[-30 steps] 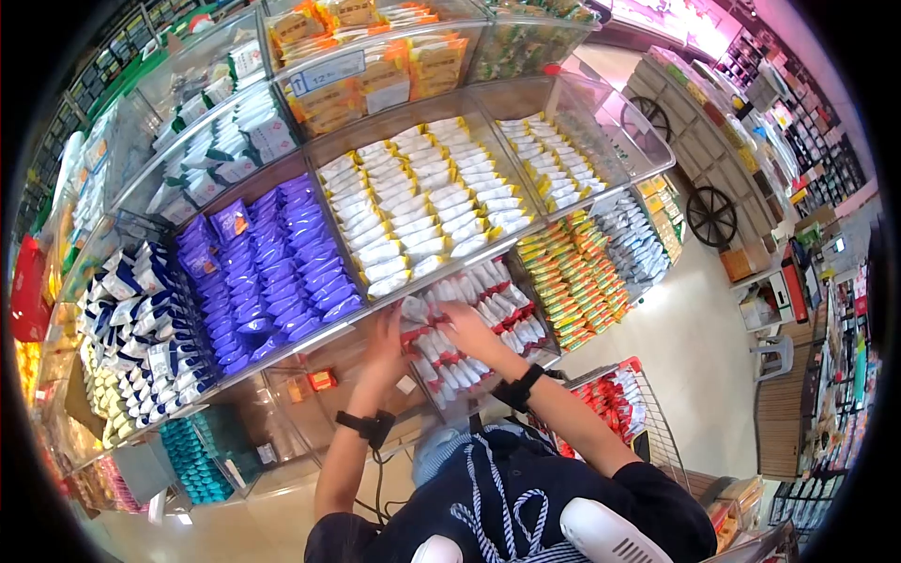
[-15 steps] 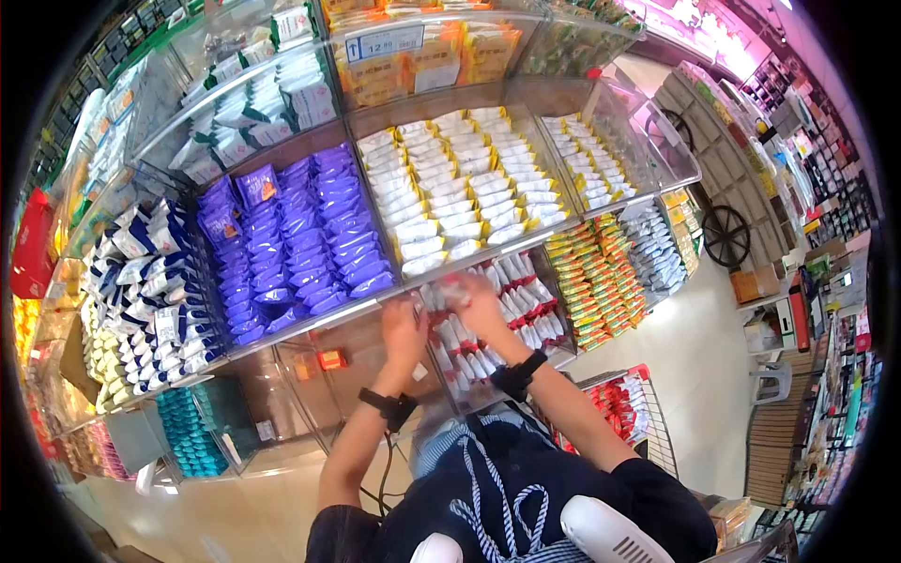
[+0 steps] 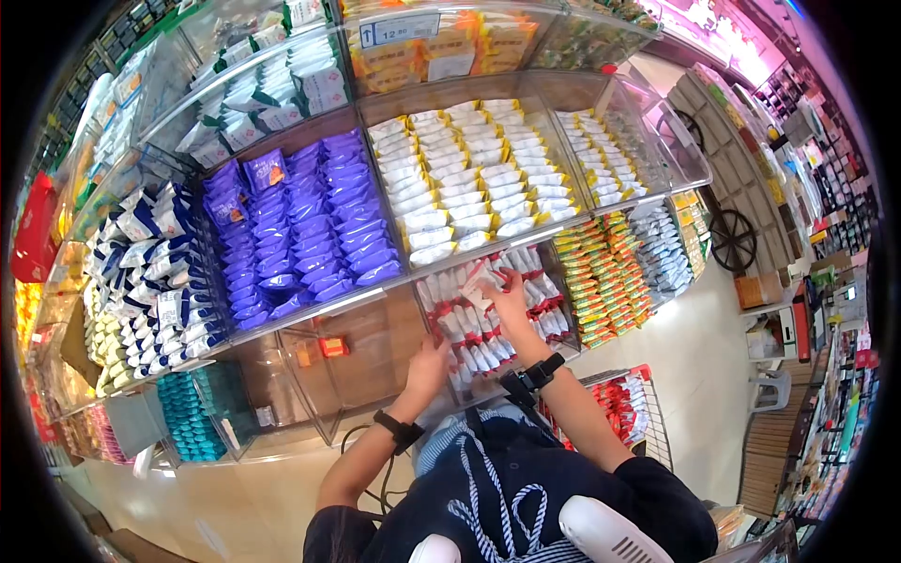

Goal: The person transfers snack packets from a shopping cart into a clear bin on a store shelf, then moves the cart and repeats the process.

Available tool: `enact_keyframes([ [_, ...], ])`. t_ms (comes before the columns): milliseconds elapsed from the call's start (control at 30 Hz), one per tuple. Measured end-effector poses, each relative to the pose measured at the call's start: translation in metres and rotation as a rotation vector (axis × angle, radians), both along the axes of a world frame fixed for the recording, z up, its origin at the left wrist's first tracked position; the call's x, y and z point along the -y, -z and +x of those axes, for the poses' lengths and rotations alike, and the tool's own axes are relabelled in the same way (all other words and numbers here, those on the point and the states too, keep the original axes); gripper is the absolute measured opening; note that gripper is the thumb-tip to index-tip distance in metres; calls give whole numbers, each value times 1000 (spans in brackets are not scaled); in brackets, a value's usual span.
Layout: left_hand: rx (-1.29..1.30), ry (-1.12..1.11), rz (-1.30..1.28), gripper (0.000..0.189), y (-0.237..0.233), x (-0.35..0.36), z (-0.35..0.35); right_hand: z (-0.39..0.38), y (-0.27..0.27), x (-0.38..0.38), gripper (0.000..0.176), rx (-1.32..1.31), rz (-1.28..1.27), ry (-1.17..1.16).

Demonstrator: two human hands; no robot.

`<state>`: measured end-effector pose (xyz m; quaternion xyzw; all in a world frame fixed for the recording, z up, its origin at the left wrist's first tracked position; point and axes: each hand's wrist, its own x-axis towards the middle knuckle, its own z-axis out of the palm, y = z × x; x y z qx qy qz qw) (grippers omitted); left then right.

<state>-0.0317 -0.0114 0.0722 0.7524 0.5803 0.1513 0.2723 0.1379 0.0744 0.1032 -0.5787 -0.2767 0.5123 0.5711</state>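
In the lower bin, red-and-white packets (image 3: 479, 355) lie in rows. My right hand (image 3: 508, 302) is over the upper part of this bin, its fingers closed on a white packet with red print (image 3: 481, 280). At the bin's left wall is my left hand (image 3: 429, 364), beside the packets; its fingers are curled, and what they hold, if anything, is hidden. Above the bin's top edge are white-and-yellow packets (image 3: 469, 178). Purple packets (image 3: 300, 225) fill the compartment to their left.
Left of the bin, a compartment holds a small red-orange packet (image 3: 333, 347). Green-and-orange packets (image 3: 605, 281) lie to the right. A wire cart (image 3: 657, 418) with red packets stands at the lower right. Blue-and-white packets (image 3: 155, 300) are at the far left.
My hands have moved apart. The right has shifted right and now shows a packet in its fingers; the left has moved down and right to the bin's left wall.
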Motion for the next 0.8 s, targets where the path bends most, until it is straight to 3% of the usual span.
enact_keyframes([
  [67, -18, 58, 92, 33, 11, 0, -8, -1, -1, -3, 53, -105, -76, -6],
  [167, -23, 179, 336, 27, -11, -4, -12, 10, 1, -1, 46, -181, -146, -49],
  [267, 83, 291, 514, 23, -30, -9, -13, 33, -2, 4, 37, -161, 29, 0],
  [300, 133, 337, 521, 22, -36, -10, -14, 49, 5, 3, 34, 28, 11, 23],
  [333, 183, 382, 526, 21, -39, -9, -16, 67, 3, 3, 35, 396, 94, 62],
  [367, 187, 424, 466, 21, -40, -7, -17, 82, 0, 4, 36, 542, 80, 116],
  [433, 196, 509, 345, 20, -40, -3, -17, 110, -2, 4, 46, 1379, 194, 211],
  [533, 116, 542, 205, 18, -39, -1, -13, 136, 2, -1, 52, 1414, -16, 46],
  [633, 10, 417, 97, 11, -31, -2, -5, 139, 15, -9, 51, 1704, 70, -70],
  [800, 187, 93, 12, 10, -18, -8, 4, 118, 29, -10, 42, 1821, 81, -167],
])
